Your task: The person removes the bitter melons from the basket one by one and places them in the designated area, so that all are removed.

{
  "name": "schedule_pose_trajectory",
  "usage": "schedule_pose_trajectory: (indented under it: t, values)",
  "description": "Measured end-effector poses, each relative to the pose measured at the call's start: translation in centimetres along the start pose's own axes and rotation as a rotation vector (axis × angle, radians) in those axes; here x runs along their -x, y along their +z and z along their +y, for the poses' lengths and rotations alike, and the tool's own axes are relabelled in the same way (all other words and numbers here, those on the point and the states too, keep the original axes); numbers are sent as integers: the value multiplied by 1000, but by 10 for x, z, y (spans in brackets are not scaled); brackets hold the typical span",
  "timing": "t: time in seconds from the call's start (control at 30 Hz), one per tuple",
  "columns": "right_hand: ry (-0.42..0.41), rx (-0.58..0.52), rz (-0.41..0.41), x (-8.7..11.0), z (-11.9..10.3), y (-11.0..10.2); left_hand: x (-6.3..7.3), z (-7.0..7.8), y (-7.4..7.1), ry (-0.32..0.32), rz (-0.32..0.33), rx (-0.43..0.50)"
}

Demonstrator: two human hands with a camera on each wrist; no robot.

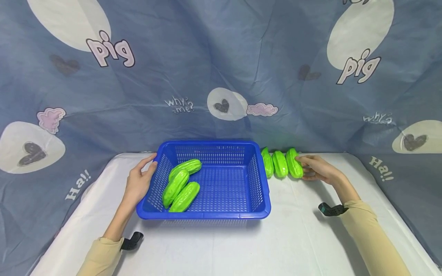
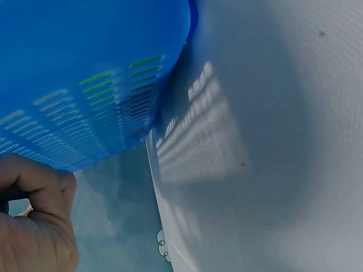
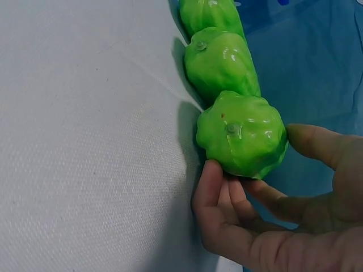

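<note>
Green ridged gourds lie in two groups of three: one inside the blue basket (image 1: 203, 215), the other on the white table (image 1: 293, 230) just outside it. Taking twelve o'clock as the edge away from the person and the basket's centre as the middle of the dial, the upper gourd (image 1: 185, 167) inside sits at ten, the middle gourd (image 1: 175, 188) near nine and the lower gourd (image 1: 185, 197) about eight, all close together.

Outside, between two and three o'clock, stand the near gourd (image 1: 267, 164), which the basket's rim partly hides, the centre gourd (image 1: 280, 164) and the outermost gourd (image 1: 294, 163), in a side-by-side row. At that last one's three o'clock, the right hand (image 1: 315, 167) holds it, thumb on one side and bent fingers on the other.

Over at the basket's nine to ten o'clock, the left hand (image 1: 138, 182) meets the rim, thumb and forefinger spread apart; the left wrist view shows bent fingers there, but I cannot tell whether they grip. Beyond the table, toward twelve, hangs a blue printed cloth (image 1: 193, 69).
</note>
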State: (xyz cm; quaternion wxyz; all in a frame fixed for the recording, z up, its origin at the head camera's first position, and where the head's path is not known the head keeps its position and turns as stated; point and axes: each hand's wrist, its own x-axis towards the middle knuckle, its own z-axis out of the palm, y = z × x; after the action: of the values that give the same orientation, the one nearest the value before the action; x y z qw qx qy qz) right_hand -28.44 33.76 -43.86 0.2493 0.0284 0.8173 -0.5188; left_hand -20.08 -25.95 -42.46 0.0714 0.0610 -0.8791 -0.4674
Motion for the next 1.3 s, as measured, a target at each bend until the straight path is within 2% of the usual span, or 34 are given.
schedule_pose_trajectory:
  t: [0.37,1.3]
  values:
    - [23,5,30,-1,-1,6,0,1,1,-2,8,-8]
    - [-25,90,78,9,-7,10,1,3,1,-3,16,-7]
